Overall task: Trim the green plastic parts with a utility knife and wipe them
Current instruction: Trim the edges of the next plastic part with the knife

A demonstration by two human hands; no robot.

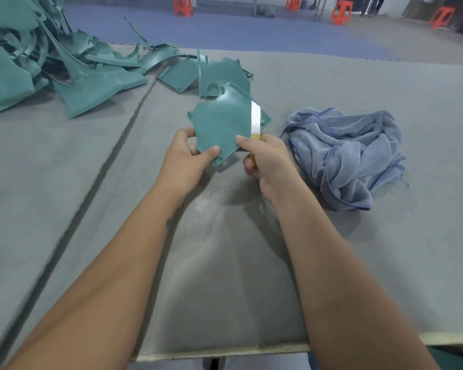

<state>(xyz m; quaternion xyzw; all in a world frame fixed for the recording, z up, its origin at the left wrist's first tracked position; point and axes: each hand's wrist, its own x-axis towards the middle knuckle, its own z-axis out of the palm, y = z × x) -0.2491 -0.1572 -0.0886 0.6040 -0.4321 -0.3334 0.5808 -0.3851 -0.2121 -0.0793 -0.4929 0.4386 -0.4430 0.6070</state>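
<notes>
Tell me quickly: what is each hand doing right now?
Left hand: grips the green plastic part.
Right hand: grips the knife, blade against the part.

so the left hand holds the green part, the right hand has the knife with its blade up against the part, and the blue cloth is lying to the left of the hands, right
Not quite: the head view shows the blue cloth lying to the right of the hands, not the left. The rest holds: the left hand holds the green part, and the right hand has the knife with its blade up against the part.
</notes>
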